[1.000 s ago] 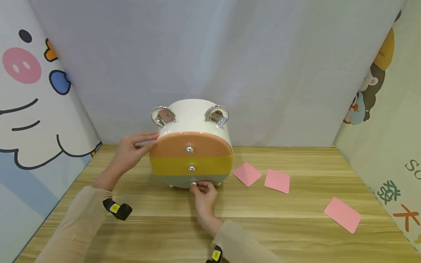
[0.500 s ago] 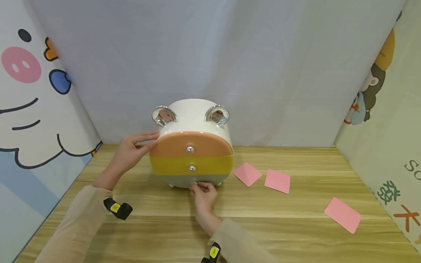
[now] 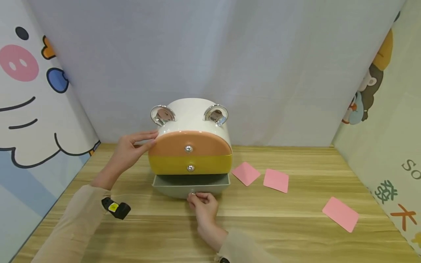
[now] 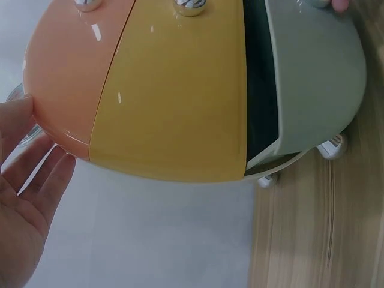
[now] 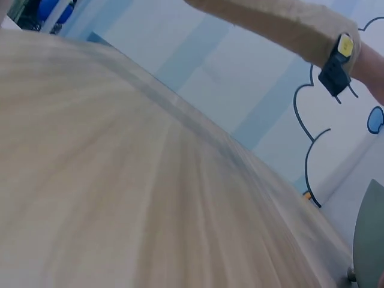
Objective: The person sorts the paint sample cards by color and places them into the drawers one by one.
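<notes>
A white cabinet [image 3: 194, 113] with two silver ears has an orange drawer [image 3: 171, 144] and a yellow drawer [image 3: 171, 166], both closed. Its grey-green bottom drawer [image 3: 174, 190] is pulled partly out; the left wrist view shows a dark gap behind the front of that drawer [image 4: 318, 78]. My right hand [image 3: 205, 212] pinches the drawer's silver knob between thumb and fingers. My left hand [image 3: 128, 151] rests its extended fingers and thumb on the cabinet's left side, beside the orange drawer. In the left wrist view my left hand [image 4: 27, 204] touches the cabinet's rounded edge.
Three pink cards lie on the wooden table [image 3: 279, 230]: two side by side [image 3: 245, 174] [image 3: 276, 180] right of the cabinet, another card [image 3: 340, 214] farther right. A pale curtain [image 3: 279, 73] hangs behind, and printed panels stand at left and right.
The bottom drawer has come out toward me, with my right hand moving with its knob. My left hand keeps its place on the cabinet. The view has shifted slightly.
</notes>
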Tool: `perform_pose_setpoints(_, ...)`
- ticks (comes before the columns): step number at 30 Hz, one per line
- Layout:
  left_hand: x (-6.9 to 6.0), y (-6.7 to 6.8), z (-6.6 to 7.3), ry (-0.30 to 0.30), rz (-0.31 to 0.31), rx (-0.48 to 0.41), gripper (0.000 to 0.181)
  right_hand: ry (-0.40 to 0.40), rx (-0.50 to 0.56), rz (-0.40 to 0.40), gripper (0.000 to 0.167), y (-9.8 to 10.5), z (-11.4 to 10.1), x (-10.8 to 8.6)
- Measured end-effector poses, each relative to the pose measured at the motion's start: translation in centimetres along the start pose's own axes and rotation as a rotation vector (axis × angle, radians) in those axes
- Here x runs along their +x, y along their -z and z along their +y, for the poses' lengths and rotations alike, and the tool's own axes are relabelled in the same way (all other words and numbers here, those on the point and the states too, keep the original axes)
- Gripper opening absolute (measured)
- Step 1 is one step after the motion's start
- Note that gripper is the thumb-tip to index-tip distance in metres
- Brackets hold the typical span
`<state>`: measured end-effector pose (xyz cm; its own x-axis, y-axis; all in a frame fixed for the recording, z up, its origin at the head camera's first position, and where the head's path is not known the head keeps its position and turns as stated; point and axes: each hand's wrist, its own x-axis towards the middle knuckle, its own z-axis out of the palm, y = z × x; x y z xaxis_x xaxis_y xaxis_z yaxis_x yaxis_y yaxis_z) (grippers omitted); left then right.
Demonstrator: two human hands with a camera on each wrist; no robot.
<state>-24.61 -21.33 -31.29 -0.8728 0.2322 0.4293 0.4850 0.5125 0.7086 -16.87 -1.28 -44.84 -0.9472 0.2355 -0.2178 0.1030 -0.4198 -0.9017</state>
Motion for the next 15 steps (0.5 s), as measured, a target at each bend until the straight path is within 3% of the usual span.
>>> perform_pose_setpoints(7,0.1,0.0,-0.1,-0.001,0.000,-0.002,0.031,-0.098,0.015,-0.034,0.021,1.0,-0.3,-1.7)
perform_pose_setpoints(15,0.1,-0.1,0.0,-0.010,0.005,0.007,0.031,-0.131,0.027,-0.049,0.019,1.8,-0.3,-3.2)
